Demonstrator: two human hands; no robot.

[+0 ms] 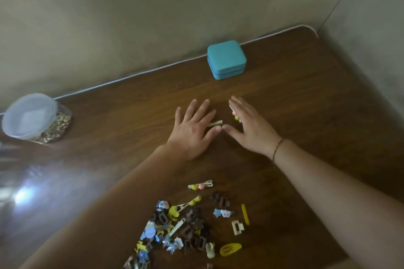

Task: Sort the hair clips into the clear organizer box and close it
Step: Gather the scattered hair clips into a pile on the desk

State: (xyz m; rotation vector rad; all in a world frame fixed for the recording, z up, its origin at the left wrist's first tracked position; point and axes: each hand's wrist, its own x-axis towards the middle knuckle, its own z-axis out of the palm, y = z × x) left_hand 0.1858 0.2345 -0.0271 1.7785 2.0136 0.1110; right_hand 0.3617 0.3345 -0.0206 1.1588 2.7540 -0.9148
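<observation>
No brand, label or writing could be read on anything in view. The left hand [192,129] lay flat on the wooden table [306,105] at centre frame, fingers straight and spread, with a pale clip [215,124] poking out from under its fingers. The right hand [249,125] lay just beside it, thumb tips almost meeting, fingers likewise straight; a small clip with a yellow bead [235,113] showed at its index-finger edge, though motion blur left it unclear whether the fingers pressed it or merely covered it. The main pile of hair clips [179,231] sat at the lower centre of the frame between the two forearms, brown, yellow, blue and white pieces heaped together, with strays to its right: a cream claw clip [237,227], a yellow stick clip [245,214] and a yellow oval snap clip [230,249]. A closed teal box [226,59] stood in the upper centre, close to the table's far edge, which ran along the wall. A lidded clear jar [32,117] holding small golden pieces stood at the left of the frame, near that same edge. Bare wood stretched between the hands and the teal box, and to the right toward the table's rounded upper-right corner.
</observation>
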